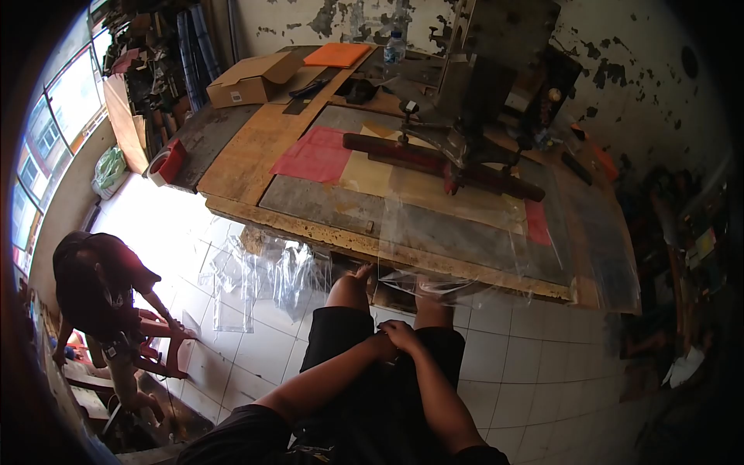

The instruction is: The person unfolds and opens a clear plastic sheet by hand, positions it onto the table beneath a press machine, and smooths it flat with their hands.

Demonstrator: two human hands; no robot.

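Clear plastic lies on the tabletop, spilling over the front edge right ahead of my knees. My left hand and right hand are together in my lap, right over left, with no plastic visible in them; whether the fingers are curled or flat, I can't tell.

Here's the danger: that overhang could slide down under its own weight, or a lifted knee could catch and crease it. Above it sits the heavy red bar; if it pressed down with the layers crooked, the yellow sheet and red sheet could wrinkle, and stray fingers could get pinched.

Out to the left corner, the tape roll is close to the edge, so one bump might drop it. More loose plastic hangs low over the tiled floor: a slip waiting for a foot. Beyond, another person bends by a red stool, which could tip if leaned on unevenly.

Writing? The cardboard box carries a small white label, too tiny to read. The bottle at the back has a blue label, also illegible. No brand I can call.
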